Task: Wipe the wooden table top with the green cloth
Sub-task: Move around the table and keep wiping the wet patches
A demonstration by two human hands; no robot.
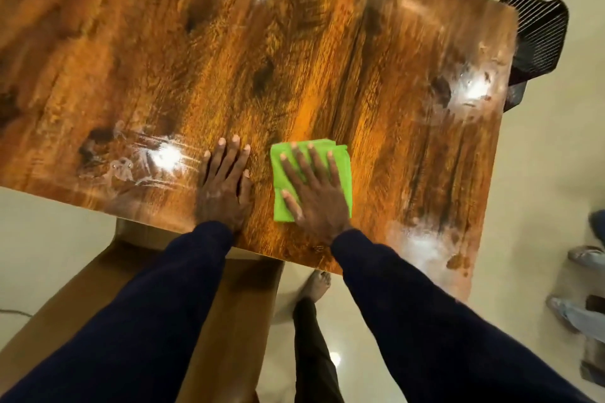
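Observation:
The glossy wooden table top (294,52) fills most of the head view, with bright lamp reflections and pale smears on it. A folded green cloth (340,159) lies near the table's front edge. My right hand (314,193) presses flat on the cloth with straight, spread fingers. Just left of it, my left hand (226,183) rests flat on the bare wood, fingers straight, holding nothing. Both arms wear dark blue sleeves.
A black wire-backed chair (537,29) stands at the table's right end. A wooden bench or chair (140,271) sits below the front edge on the left. My bare foot (316,285) is on the cream floor. Another person's feet (586,255) show at the far right.

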